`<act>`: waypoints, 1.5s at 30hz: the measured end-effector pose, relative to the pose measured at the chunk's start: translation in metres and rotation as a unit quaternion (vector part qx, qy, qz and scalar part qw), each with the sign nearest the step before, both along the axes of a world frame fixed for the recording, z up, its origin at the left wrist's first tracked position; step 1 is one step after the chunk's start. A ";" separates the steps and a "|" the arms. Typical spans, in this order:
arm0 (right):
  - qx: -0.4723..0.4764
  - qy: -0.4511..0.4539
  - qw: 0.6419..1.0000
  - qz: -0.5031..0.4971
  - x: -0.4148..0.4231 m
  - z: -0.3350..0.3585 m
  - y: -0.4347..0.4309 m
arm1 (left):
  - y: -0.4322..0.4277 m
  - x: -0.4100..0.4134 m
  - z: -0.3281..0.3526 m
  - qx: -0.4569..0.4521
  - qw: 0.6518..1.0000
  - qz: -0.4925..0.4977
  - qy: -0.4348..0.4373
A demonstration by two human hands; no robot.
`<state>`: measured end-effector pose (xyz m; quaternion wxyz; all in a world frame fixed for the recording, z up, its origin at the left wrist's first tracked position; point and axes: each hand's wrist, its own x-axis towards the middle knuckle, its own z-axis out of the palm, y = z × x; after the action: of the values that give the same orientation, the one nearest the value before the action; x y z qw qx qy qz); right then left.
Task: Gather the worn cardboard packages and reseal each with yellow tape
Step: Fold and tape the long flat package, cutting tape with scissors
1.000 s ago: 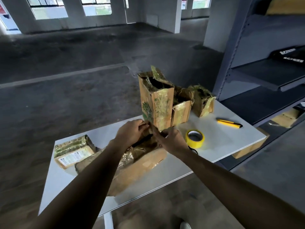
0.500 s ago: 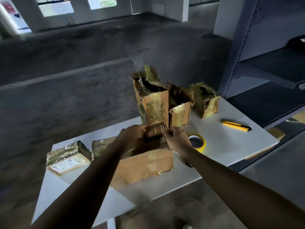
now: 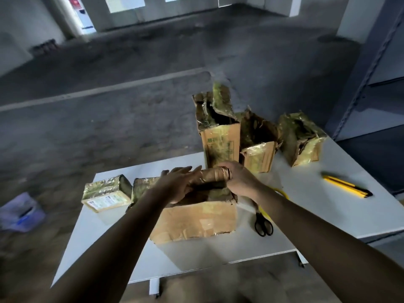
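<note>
A large worn cardboard box (image 3: 196, 219) lies at the table's near middle. On its top sits a small rolled brown package (image 3: 215, 174). My right hand (image 3: 239, 181) grips the package's right end. My left hand (image 3: 177, 185) rests on its left part with fingers stretched out. Behind stand a tall torn box (image 3: 220, 143), a shorter open box (image 3: 259, 157) and a crumpled box (image 3: 302, 143), all with shiny old tape. A small wrapped package (image 3: 107, 194) lies at the left. The yellow tape roll (image 3: 282, 191) is mostly hidden behind my right forearm.
Black-handled scissors (image 3: 264, 225) lie right of the large box. A yellow utility knife (image 3: 346, 187) lies at the right on the white table (image 3: 328, 217). Grey metal shelving (image 3: 371, 88) stands beyond the table's right end. A plastic bag (image 3: 20, 213) lies on the floor at the left.
The small rolled package has come up onto the large box's top. My left hand's fingers have straightened over it, while my right hand keeps hold of its end.
</note>
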<state>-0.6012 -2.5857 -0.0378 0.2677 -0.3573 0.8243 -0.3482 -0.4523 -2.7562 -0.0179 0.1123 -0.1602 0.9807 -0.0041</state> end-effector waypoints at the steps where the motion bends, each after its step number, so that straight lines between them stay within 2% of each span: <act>1: -0.004 0.010 1.000 0.008 -0.002 -0.001 0.000 | -0.001 -0.002 0.000 -0.003 1.000 0.005 -0.006; 5: -0.020 0.046 0.998 0.028 -0.010 -0.003 0.002 | 0.001 -0.003 -0.005 -0.010 1.000 0.016 -0.001; 10: -0.009 -0.021 0.999 0.034 -0.014 0.000 -0.003 | 0.002 -0.003 -0.008 -0.063 0.998 -0.003 0.000; 12: 0.008 -0.016 0.999 0.049 -0.012 -0.001 -0.004 | 0.005 -0.005 -0.011 -0.076 0.997 -0.006 0.018; 16: 0.041 0.066 0.992 0.100 -0.008 -0.004 -0.004 | 0.005 -0.005 -0.018 -0.051 0.997 -0.024 0.058; 20: 0.075 0.128 0.979 0.138 -0.008 0.001 -0.008 | -0.009 -0.001 0.001 0.046 0.997 -0.020 0.053; 22: 0.056 0.203 0.964 0.162 -0.001 0.006 -0.015 | -0.012 0.000 0.007 0.061 0.995 -0.006 0.073; 23: 0.025 0.225 0.961 0.158 0.004 0.008 -0.018 | -0.012 0.001 0.008 0.065 0.994 0.001 0.089; 25: -0.016 0.200 0.972 0.118 0.010 0.013 -0.024 | -0.014 0.005 0.010 0.092 0.988 0.011 0.124; 28: 0.003 0.173 0.984 0.041 0.016 0.018 -0.025 | -0.030 0.022 0.014 0.106 0.982 0.021 0.152; 31: 0.015 0.245 0.969 -0.027 0.026 0.021 -0.028 | -0.055 0.050 0.015 0.060 0.986 0.026 0.152; 34: 0.012 0.302 0.952 -0.054 0.037 0.025 -0.039 | -0.075 0.066 0.010 0.022 0.993 0.020 0.119; 38: 0.061 0.379 0.920 -0.078 0.056 0.023 -0.050 | -0.089 0.074 0.000 0.002 0.986 -0.050 0.158; 43: -0.083 0.401 0.912 0.014 0.093 0.024 -0.051 | -0.088 0.075 -0.014 -0.014 0.969 -0.113 0.220; 45: -0.083 0.343 0.933 0.069 0.105 0.028 -0.050 | -0.088 0.075 -0.017 -0.008 0.963 -0.116 0.243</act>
<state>-0.4966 -2.6357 -0.0097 -0.0383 -0.5322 0.8072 -0.2525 -0.3775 -2.8445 -0.0347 -0.1315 -0.0427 0.9903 0.0141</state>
